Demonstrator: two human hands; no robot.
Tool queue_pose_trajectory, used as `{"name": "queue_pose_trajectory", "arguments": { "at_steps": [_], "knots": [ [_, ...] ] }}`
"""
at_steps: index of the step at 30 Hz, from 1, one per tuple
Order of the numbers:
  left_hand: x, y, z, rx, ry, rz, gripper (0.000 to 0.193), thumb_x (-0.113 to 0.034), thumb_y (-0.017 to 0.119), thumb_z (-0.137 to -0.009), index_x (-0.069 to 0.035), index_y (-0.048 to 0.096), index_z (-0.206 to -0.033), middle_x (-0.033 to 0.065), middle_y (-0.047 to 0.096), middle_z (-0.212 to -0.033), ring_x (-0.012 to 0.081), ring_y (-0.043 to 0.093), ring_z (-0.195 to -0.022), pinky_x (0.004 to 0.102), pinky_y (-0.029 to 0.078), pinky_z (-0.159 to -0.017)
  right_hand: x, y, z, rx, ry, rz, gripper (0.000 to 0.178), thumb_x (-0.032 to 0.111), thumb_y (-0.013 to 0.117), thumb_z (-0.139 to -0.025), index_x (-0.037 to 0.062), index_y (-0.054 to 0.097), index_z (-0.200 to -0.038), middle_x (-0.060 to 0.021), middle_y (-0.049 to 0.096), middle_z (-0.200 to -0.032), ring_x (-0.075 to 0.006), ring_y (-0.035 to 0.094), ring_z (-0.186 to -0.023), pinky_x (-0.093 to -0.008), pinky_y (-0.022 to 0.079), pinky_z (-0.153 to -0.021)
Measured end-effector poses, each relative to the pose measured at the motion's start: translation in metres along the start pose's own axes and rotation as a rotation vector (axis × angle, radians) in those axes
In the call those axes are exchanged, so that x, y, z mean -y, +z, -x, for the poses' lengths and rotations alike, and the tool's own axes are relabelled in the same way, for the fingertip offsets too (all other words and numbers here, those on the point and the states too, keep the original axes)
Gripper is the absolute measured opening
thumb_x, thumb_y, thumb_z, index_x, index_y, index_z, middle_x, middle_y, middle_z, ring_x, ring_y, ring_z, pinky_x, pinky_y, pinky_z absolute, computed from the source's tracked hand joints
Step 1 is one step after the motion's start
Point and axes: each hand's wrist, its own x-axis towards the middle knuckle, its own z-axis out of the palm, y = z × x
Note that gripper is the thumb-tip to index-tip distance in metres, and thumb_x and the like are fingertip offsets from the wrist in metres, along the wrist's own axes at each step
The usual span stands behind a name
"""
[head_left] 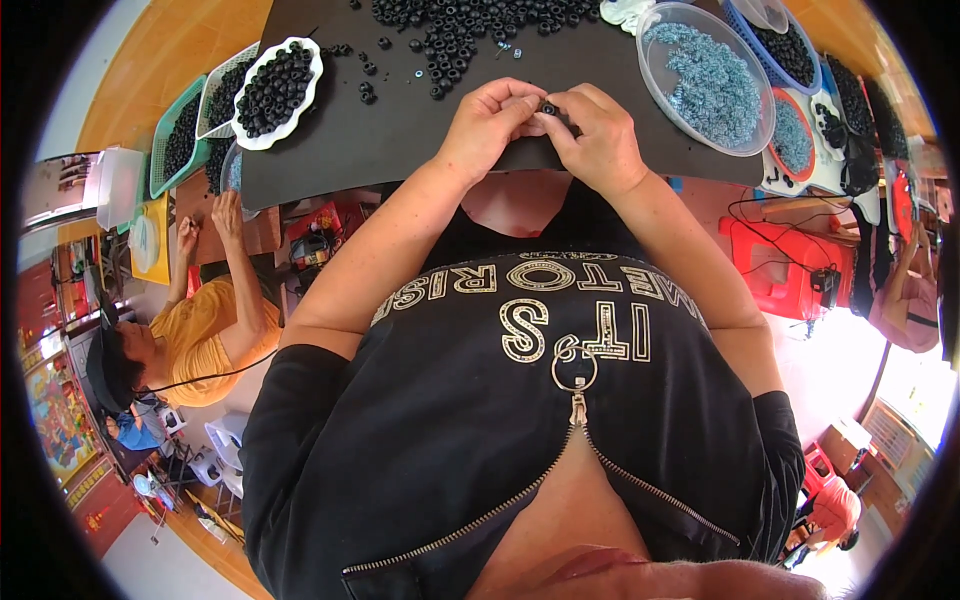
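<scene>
My left hand (484, 128) and my right hand (602, 138) meet over the near edge of the dark table (380, 140). Between their fingertips is a small black round part (549, 108) with a hole in it. The left thumb and fingers pinch it from one side. More of something black shows under the curled right fingers, but I cannot tell its shape. Just beyond the hands lies a loose heap of similar black parts (450, 40), with a few tiny pale blue pieces (508, 50) beside it.
A white scalloped dish (279, 92) of black parts stands at left, beside green and white baskets (180, 135). A clear round tub (708, 80) of pale blue pieces stands at right, near a blue basket (785, 50) and an orange-rimmed bowl (792, 135). A person in yellow (205, 330) works at left.
</scene>
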Motion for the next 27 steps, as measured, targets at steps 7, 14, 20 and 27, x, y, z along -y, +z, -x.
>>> {"name": "queue_pose_trajectory", "arguments": {
  "at_steps": [7,14,20,27],
  "knots": [
    [-0.001,-0.002,0.0,0.011,-0.009,0.029,0.015,-0.009,0.047,-0.09,-0.002,0.057,-0.099,0.0042,0.059,-0.091,0.0119,0.057,-0.082,0.0296,0.049,-0.078,0.001,0.0,-0.001,-0.077,0.0,-0.024,0.022,0.009,0.07,-0.068,0.0026,0.061,-0.087,-0.0095,0.059,-0.081,-0.0248,0.059,-0.07,-0.0308,0.05,-0.06],
    [-0.004,-0.002,0.002,0.004,-0.028,0.036,0.015,-0.011,0.048,-0.09,-0.002,0.056,-0.099,0.007,0.061,-0.091,0.0141,0.059,-0.08,0.0293,0.049,-0.077,0.003,-0.005,-0.001,-0.029,0.172,-0.096,0.024,0.009,0.067,-0.071,0.002,0.062,-0.094,-0.0082,0.061,-0.081,-0.0188,0.06,-0.069,-0.029,0.05,-0.061],
    [-0.004,-0.001,0.001,-0.025,-0.05,0.031,0.015,-0.011,0.048,-0.09,-0.001,0.056,-0.098,0.0103,0.062,-0.09,0.0159,0.06,-0.079,0.0289,0.049,-0.077,-0.022,-0.025,-0.023,0.323,0.861,-0.701,0.02,0.008,0.062,-0.075,-0.0006,0.063,-0.093,-0.0058,0.063,-0.075,-0.0097,0.055,-0.061,-0.0246,0.046,-0.054],
    [-0.004,-0.002,0.0,-0.035,-0.023,0.029,0.012,-0.01,0.051,-0.088,-0.001,0.057,-0.095,0.01,0.062,-0.085,0.0153,0.06,-0.075,0.027,0.05,-0.071,-0.089,-0.066,-0.113,-0.245,0.387,-1.035,0.025,0.014,0.057,-0.08,-0.0035,0.059,-0.098,-0.0144,0.061,-0.086,-0.0265,0.06,-0.08,-0.0335,0.048,-0.072]
  ]
}}
